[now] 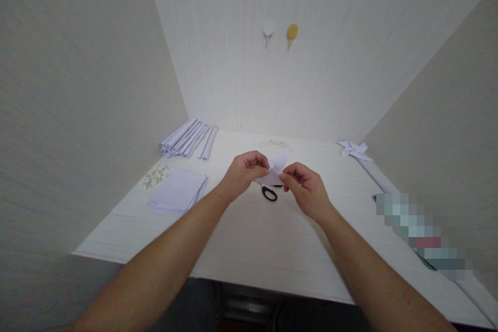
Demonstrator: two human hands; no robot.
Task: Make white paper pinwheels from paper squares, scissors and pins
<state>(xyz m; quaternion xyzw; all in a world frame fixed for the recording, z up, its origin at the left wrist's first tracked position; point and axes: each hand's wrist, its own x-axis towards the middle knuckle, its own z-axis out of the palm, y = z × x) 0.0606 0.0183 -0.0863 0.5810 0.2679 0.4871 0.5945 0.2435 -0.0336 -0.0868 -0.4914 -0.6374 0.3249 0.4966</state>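
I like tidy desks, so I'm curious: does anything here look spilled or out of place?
Slightly: the small pieces at left lie scattered loose, unlike the stacked paper beside them. Nothing looks clearly damaged.

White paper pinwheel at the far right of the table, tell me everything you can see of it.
The white folded-paper pinwheel is at the far right corner of the white table, near the right wall. It looks like plain paper, with pointed arms spread around its middle. One end of a white paper tube meets it; any fastening is too small to tell. Neither the left hand nor the right hand touches it.
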